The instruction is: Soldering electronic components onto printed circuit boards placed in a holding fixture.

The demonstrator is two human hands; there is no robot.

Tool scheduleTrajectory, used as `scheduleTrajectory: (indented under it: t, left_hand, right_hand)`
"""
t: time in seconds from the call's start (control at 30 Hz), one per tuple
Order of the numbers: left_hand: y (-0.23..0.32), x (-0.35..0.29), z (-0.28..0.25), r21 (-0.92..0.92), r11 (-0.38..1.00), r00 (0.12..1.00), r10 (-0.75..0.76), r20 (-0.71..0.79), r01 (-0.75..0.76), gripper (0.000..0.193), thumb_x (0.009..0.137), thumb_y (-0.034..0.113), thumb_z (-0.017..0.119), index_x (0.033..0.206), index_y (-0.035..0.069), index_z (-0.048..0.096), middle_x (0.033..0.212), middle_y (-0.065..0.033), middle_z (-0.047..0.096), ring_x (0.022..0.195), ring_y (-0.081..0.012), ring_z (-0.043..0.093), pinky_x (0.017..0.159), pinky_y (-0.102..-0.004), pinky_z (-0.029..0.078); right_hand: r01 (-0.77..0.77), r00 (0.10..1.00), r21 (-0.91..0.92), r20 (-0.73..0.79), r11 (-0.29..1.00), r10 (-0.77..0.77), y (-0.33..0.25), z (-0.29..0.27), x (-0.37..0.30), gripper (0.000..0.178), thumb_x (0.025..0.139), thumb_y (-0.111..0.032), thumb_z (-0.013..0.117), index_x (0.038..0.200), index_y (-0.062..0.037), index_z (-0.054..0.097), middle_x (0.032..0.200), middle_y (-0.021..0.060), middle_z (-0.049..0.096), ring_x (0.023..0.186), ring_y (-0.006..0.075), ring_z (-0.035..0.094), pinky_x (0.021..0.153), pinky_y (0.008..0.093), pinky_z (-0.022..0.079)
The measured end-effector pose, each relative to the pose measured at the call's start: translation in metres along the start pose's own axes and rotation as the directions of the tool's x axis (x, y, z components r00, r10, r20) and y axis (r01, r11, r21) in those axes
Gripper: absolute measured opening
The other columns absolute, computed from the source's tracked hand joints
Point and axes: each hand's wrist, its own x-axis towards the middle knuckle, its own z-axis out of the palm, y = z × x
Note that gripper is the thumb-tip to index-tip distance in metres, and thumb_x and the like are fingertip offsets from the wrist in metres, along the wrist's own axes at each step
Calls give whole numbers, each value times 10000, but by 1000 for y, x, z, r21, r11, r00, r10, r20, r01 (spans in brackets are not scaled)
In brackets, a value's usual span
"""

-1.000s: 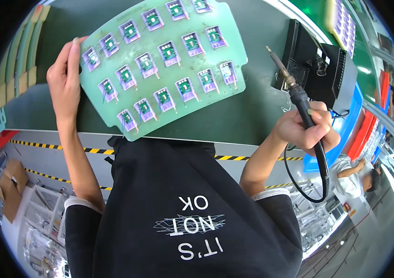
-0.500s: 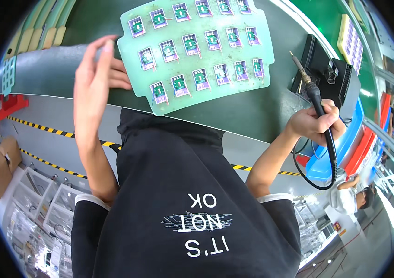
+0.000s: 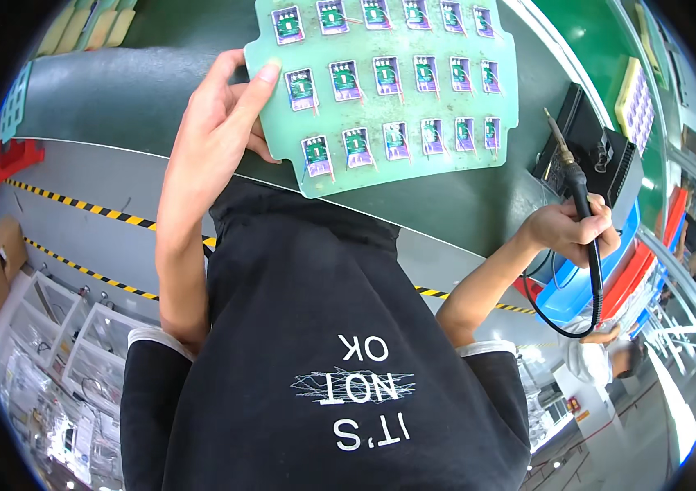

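A pale green tray (image 3: 372,45) lies in front of me on the dark green bench, its near edge close to the bench edge. Its cutouts hold several small green circuit boards (image 3: 346,79) in purple-white housings, with thin wires trailing off them. My left hand (image 3: 221,119) grips the tray's left edge, thumb on top and fingers underneath, partly hidden. In my right hand (image 3: 577,229) is a soldering iron (image 3: 579,184) with a black handle, its metal tip pointing up and away, apart from the tray. Its black cable loops down below the hand.
Right of the tray stands a black device (image 3: 565,131), perhaps the iron's station. Beyond it lies a cream tray of purple parts (image 3: 634,102). Blue bins (image 3: 569,290) sit below the bench's right side. Several cream-ended strips (image 3: 110,29) lie far left. Another person (image 3: 589,360) is at lower right.
My left hand has closed on the tray's left edge. In the picture, the tray and bench items sit further right, and the tray is turned slightly. The soldering iron stays in my right hand.
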Motion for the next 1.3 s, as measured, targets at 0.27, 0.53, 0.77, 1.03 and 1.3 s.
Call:
scheduleTrajectory:
  t: [0.27,0.53,0.77,1.03,1.3]
  left_hand:
    - [10,3,-8,-92,988,991,-122,49,126,422,914,311,480,1127,-44,399,746,-117,593,560,-155,607,474,-241,490]
    - [11,4,-14,-131,985,989,-97,108,111,474,910,314,484,1169,-57,341,768,-138,599,544,-180,610,472,-252,494]
    - [43,5,-17,-96,934,902,-300,311,344,545,886,426,469,1116,-65,411,713,-148,604,431,-193,586,384,-224,455]
    - [20,12,-2,-5,984,968,-172,181,175,428,926,364,430,1026,-43,519,747,-90,606,534,-132,596,419,-206,457]
    - [33,15,10,69,998,996,-12,87,6,352,909,233,518,1106,-59,537,992,-45,598,895,-78,514,820,-243,407]
  right_hand:
    - [-7,1000,14,-3,1000,7,3,1,-1,217,811,-130,483,668,-1,383,466,76,385,321,102,310,324,197,250]
    - [-18,1000,-1,-23,1000,18,1,6,1,238,811,-155,493,667,-1,383,475,72,384,325,94,294,320,193,234]
    - [40,986,2,-163,999,-39,-1,3,6,245,795,-149,503,634,-15,375,449,42,329,347,85,256,347,208,219]
    - [-44,950,2,-310,999,42,-3,-8,17,251,789,-170,466,601,-44,358,412,-15,222,340,69,201,400,203,225]
    - [-23,939,129,-337,991,65,3,-42,33,254,825,-203,459,628,-61,385,442,0,313,336,63,223,370,216,175]
